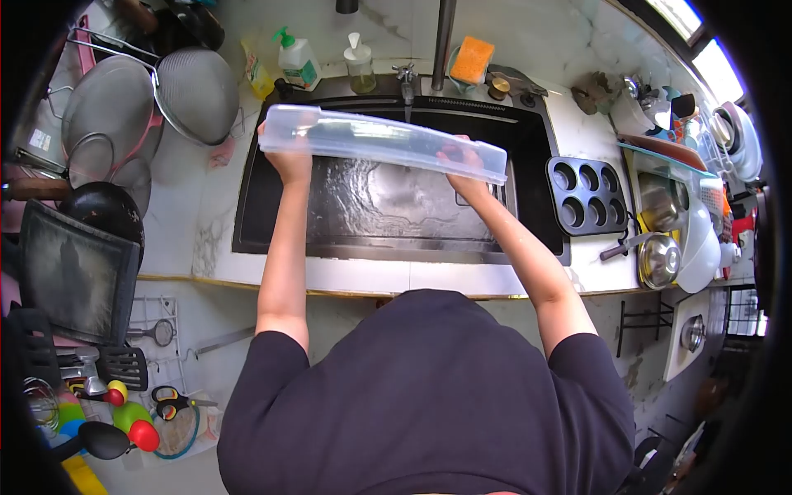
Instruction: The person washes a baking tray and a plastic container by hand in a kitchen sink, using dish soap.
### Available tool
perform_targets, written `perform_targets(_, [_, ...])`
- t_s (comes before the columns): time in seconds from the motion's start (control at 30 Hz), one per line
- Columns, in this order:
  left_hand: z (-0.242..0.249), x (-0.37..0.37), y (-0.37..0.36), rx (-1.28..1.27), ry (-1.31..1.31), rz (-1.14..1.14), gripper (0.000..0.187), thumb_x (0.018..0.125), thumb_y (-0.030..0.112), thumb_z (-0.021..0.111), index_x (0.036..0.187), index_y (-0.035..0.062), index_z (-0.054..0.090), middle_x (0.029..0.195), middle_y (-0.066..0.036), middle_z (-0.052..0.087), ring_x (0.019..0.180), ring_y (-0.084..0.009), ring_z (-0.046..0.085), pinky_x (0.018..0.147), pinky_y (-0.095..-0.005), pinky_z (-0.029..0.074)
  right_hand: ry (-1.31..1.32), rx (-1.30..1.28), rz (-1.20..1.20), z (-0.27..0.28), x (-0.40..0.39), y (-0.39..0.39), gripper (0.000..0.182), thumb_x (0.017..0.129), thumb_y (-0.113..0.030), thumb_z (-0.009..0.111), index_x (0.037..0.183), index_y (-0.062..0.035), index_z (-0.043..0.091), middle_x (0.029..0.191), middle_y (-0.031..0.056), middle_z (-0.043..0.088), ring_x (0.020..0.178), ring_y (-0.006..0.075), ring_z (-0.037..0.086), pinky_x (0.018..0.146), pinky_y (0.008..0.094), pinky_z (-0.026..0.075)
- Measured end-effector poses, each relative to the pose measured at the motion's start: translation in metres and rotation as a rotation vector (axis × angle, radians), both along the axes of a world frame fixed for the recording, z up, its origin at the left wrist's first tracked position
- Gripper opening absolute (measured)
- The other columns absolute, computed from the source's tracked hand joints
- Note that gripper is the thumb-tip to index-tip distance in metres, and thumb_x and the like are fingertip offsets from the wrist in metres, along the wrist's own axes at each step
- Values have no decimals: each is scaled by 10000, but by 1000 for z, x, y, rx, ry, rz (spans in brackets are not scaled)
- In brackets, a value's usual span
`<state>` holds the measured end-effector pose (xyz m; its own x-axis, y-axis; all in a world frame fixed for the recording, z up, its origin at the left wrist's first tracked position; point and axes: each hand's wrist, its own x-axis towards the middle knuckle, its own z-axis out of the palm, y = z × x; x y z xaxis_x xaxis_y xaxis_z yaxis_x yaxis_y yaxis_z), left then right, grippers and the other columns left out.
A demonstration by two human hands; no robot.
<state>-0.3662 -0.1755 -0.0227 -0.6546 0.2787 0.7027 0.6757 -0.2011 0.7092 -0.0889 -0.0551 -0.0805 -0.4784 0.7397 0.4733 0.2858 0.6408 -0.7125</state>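
Both my hands hold up a long, shallow, clear plastic container [375, 136] over the black sink [247, 219]. My left hand [290, 167] is closed on its left end, with some fingers showing blurred through the plastic. At the right end, my right hand [468, 186] grips the lower edge, its fingers seen through the clear wall. The container is tilted, its right end lower in this view. Below it, the sink basin looks wet, with rippled water [351, 202] on the left side. A tap [405, 76] stands behind the sink, its spout partly hidden by the container.
A muffin tin [587, 196] lies right of the sink, near a small pan [659, 261]. Soap bottles [299, 62] and an orange sponge [472, 59] line the back ledge. Strainers [196, 95] and pans hang at left; scissors [171, 402] and utensils sit lower left.
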Motion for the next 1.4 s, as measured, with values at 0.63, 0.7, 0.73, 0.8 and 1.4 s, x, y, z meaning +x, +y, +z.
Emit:
perform_targets(0.63, [-96,33,66,337,-1581,1245,315,688,91,449,958,-42,541,935,-253,561,840,-382,556,736,-421,455,253,19,-227,11,-66,-65,34,767,-89,502,743,-67,491,718,101,520,697,294,515,610,362,399])
perform_targets(0.7, [-104,28,74,141,-1660,1354,282,729,120,465,947,-41,545,944,-244,559,846,-376,548,744,-411,443,201,30,-305,11,-66,-59,44,754,-93,517,738,-63,488,709,99,512,699,298,511,610,366,397])
perform_targets(0.73, [-99,27,75,160,-1665,1364,282,729,120,465,947,-41,545,944,-244,559,846,-376,548,744,-411,443,240,21,-393,15,-71,-54,54,729,-80,532,728,-59,483,708,99,510,697,299,509,608,370,397])
perform_targets(0.8, [-95,31,77,159,-1714,1302,273,739,130,463,944,-30,545,951,-231,561,846,-371,546,744,-413,438,281,118,-391,22,-77,-47,64,702,-66,537,713,-54,476,704,98,507,689,301,508,602,376,396])
perform_targets(1.4, [-315,-18,77,191,-1606,1429,246,741,161,474,895,-20,537,919,-224,563,818,-357,553,728,-430,434,159,42,-113,47,-86,-35,90,645,-23,549,684,-54,473,665,103,485,668,293,506,581,357,399])
